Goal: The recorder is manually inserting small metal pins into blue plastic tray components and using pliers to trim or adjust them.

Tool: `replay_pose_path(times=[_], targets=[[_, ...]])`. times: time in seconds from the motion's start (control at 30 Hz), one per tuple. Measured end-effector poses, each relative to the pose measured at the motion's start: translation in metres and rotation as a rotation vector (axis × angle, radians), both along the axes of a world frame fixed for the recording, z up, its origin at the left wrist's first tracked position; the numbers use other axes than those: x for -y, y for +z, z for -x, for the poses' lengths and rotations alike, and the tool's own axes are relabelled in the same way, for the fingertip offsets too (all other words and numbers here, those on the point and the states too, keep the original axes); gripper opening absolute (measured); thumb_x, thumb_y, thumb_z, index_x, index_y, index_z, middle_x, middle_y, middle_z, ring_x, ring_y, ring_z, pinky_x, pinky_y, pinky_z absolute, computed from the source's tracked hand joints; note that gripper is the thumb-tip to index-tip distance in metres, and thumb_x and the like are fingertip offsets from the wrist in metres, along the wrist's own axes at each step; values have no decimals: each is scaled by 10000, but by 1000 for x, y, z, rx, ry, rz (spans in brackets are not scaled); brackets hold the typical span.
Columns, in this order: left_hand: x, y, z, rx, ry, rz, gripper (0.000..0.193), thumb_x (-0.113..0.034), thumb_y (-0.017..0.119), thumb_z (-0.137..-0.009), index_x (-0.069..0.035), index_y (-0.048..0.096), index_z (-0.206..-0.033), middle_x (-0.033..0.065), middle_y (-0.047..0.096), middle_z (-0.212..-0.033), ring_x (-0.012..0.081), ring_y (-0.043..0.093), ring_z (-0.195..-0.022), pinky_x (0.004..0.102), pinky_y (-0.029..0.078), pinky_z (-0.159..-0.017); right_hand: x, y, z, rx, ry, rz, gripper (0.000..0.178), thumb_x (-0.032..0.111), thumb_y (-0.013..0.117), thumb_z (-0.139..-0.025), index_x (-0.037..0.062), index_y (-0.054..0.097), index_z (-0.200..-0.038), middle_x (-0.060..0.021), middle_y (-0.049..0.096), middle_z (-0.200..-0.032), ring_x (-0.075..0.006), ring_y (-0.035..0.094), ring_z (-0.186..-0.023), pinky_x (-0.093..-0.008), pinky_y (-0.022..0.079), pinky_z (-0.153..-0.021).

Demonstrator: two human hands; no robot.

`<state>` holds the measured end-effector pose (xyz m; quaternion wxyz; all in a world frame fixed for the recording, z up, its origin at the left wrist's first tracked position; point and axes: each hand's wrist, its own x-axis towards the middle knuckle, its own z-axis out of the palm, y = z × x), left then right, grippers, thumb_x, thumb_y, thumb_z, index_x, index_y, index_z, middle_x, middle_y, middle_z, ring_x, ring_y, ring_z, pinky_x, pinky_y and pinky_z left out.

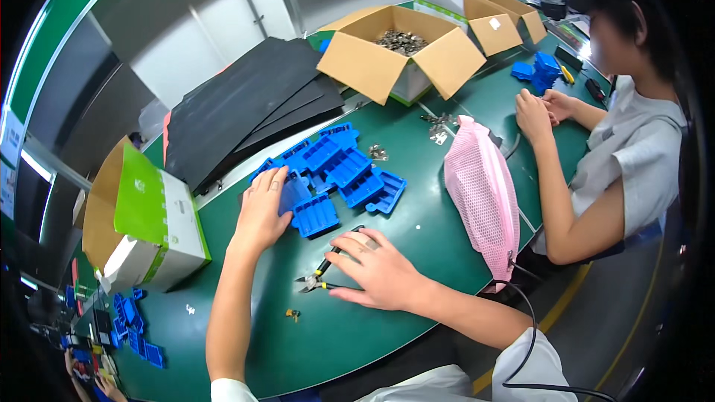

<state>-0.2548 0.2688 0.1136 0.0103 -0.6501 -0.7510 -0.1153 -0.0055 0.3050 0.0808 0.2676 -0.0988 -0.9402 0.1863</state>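
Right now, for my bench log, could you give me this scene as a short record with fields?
Surface: green table
Left hand: at the blue trays, fingertips partly hidden
Right hand: at the handles of the cutters
Right side: pink bag; beyond it, another person
Far side: open cardboard box holding small metal parts
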Motion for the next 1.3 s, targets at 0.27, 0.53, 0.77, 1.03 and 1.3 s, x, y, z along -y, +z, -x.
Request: replay_pose_path(times=[0.27,0.53,0.77,1.03,1.3], targets=[[15,7,10,26,110,-175,836,-52,745,-662,-52,368,-1407,187,520,-1251,375,506,-1149,431,437,-968,-120,21,14,-453,-553,241,111,17,580,-834,-20,667,-893,-162,674,-845,-267,677,-733,-326,532,-673],[73,-8,-33,486,157,-425,801,-97,718,-620,-18,424,-1361,154,515,-1159,278,530,-1098,375,429,-943,-154,-26,45,-144,-572,201,195,94,680,-783,79,718,-974,-156,631,-1008,-331,574,-1001,-410,473,-878],[85,-47,-43,1072,32,-514,758,-15,690,-666,-1,396,-1365,103,387,-1285,226,455,-1209,366,428,-1001,-161,-29,35,-315,-557,368,106,55,674,-781,18,697,-878,-128,692,-804,-217,665,-704,-299,523,-674],[94,-56,-47,1123,83,-565,800,70,715,-679,-5,327,-1375,112,362,-1313,235,451,-1216,357,475,-971,-109,26,35,-674,-241,225,106,-51,680,-780,-3,691,-874,-95,684,-835,-157,636,-724,-257,509,-649],[91,-45,-44,1076,-20,-546,773,58,672,-696,15,354,-1399,125,328,-1336,222,414,-1241,356,436,-1003,-34,31,61,-357,62,318,131,-58,709,-730,1,686,-844,-109,671,-818,-231,644,-732,-300,504,-630]])
